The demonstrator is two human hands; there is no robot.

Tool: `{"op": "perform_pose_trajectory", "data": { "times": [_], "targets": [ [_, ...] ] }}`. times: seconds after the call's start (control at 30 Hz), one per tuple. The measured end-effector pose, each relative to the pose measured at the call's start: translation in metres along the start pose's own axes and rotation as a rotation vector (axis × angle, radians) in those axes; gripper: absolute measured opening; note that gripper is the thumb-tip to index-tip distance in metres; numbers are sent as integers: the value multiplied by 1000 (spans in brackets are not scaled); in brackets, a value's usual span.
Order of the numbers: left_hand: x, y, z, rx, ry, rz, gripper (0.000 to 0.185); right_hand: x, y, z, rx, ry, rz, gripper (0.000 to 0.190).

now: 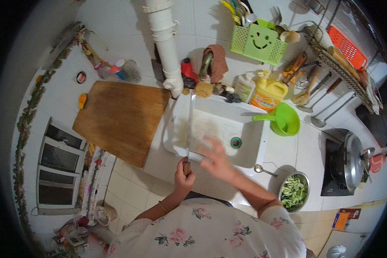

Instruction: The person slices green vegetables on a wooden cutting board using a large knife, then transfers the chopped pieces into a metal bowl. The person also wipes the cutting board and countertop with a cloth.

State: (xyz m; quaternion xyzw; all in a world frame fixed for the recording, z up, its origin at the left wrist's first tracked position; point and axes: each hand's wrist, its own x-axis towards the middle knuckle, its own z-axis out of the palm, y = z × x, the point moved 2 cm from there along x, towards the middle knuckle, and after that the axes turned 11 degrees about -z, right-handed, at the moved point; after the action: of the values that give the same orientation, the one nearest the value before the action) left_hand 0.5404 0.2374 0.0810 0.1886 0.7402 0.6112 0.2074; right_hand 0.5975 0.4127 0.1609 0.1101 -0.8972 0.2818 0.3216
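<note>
My left hand point(184, 177) is closed around the wooden handle of a kitchen knife point(189, 135). Its long, thin blade points away from me over the left side of the white sink point(261, 145). To the right of the blade, my right hand point(214, 158) is above the sink's near edge, blurred, with its fingers apart and nothing seen in them. A green-rimmed drain point(235, 142) shows in the basin. Near the counter's front edge, right of the sink, a metal spoon point(259, 168) lies beside a steel bowl point(308, 193) of cut green vegetable pieces.
A large wooden board point(122, 116) lies left of the sink. Behind the sink stand a yellow pump jug point(269, 92), a white bottle point(245, 87) and a sponge point(204, 89). A green dipper point(285, 119) sits at its right corner. A lidded pot point(354, 161) stands on the stove at far right.
</note>
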Motion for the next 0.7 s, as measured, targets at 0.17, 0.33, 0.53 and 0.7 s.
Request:
{"op": "perform_pose_trajectory", "data": {
  "times": [0.17,0.33,0.53,0.7],
  "targets": [
    [14,21,-65,-227,-32,-454,32,161,133,-58,-170,631,278,53],
    [56,45,-92,-569,-180,-441,19,239,174,-88,-165,488,431,45],
    [117,12,-161,-615,-482,-516,17,173,33,-41,-438,687,39,27],
    [138,32,-149,-604,-736,-670,21,146,-39,53,-482,340,-3,39]
  ]
}}
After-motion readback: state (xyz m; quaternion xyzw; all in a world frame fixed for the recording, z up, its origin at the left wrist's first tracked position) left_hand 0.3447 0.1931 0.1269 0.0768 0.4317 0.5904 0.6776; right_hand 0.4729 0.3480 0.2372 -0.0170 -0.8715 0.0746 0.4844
